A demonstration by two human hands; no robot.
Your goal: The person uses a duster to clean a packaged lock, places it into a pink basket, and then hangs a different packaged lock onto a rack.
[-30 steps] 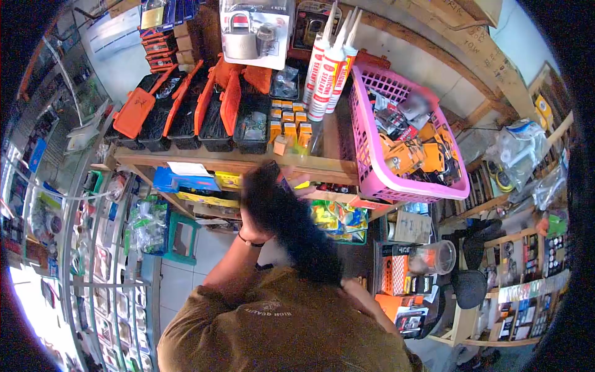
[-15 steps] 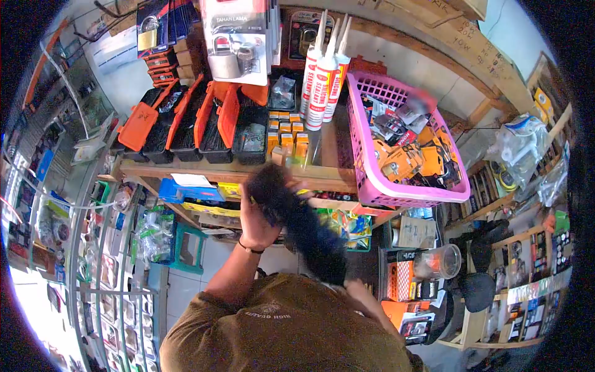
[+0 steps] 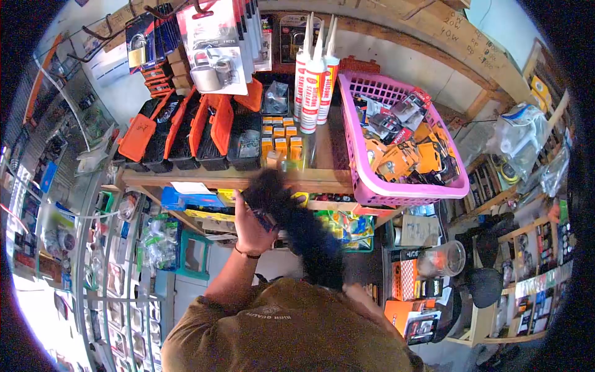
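A black, fluffy duster (image 3: pixel 310 239) slants from the shelf edge down to the lower right, with its bristly tip beside my left hand. My left hand (image 3: pixel 253 230) is raised below the shelf, thumb up and fingers curled around a small dark object, mostly covered by the duster. What that object is, I cannot make out. My right hand (image 3: pixel 354 294) is at the duster's lower end, closed on it, its fingers largely hidden by the bristles and my brown shirt.
The wooden shelf (image 3: pixel 235 180) carries black bins with orange lids (image 3: pixel 214 133), small orange boxes (image 3: pixel 282 139), silicone sealant tubes (image 3: pixel 313 93) and a pink basket (image 3: pixel 406 193) of packaged goods. Packaged padlocks (image 3: pixel 214 68) hang above. A clear tub (image 3: pixel 443 259) stands at right.
The view has shifted slightly. My left hand is a little lower and farther left, and its thumb shows more plainly. The duster has moved slightly over the object in that hand.
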